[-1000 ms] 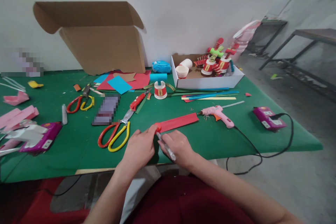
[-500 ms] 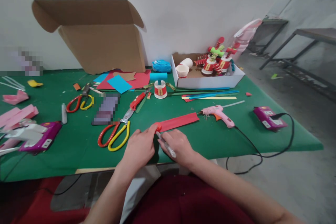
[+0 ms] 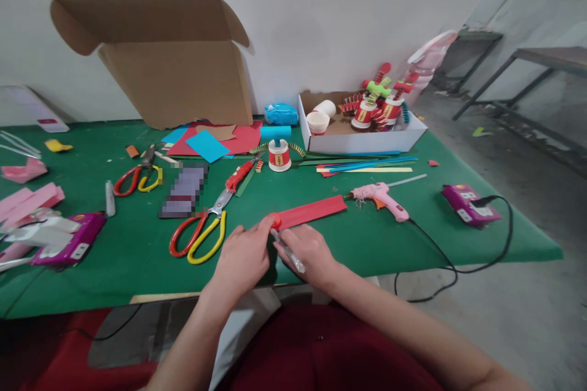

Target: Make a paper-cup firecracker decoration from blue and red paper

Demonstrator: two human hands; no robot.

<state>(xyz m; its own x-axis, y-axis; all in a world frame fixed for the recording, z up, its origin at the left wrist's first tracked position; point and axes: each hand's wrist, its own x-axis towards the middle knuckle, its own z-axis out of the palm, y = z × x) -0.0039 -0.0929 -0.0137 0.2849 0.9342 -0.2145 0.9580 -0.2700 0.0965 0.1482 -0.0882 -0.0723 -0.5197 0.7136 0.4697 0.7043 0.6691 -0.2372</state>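
Observation:
A red paper strip (image 3: 316, 211) lies on the green tabletop in front of me, with a small round red piece (image 3: 276, 220) on its left end. My left hand (image 3: 245, 255) presses that round piece down with thumb and finger; its other fingers are curled. In my right hand (image 3: 309, 253) is a clear pen (image 3: 288, 252), its tip against the edge of the round piece. Left of my hands rest large scissors (image 3: 220, 203) with red and yellow handles. A paper-cup figure (image 3: 279, 156) with a blue tube on top and folded arms stands beyond the strip.
A pink glue gun (image 3: 380, 197) lies right of the strip, its cord trailing to a purple power socket (image 3: 471, 206). Behind stands a white box (image 3: 367, 144) of cups and finished figures. Thin paper strips (image 3: 367, 165), a phone (image 3: 184, 190) and smaller pliers-like scissors (image 3: 140, 174) lie around.
The camera view has shifted very slightly. Both hands, the pen and the red strip stay in nearly the same place.

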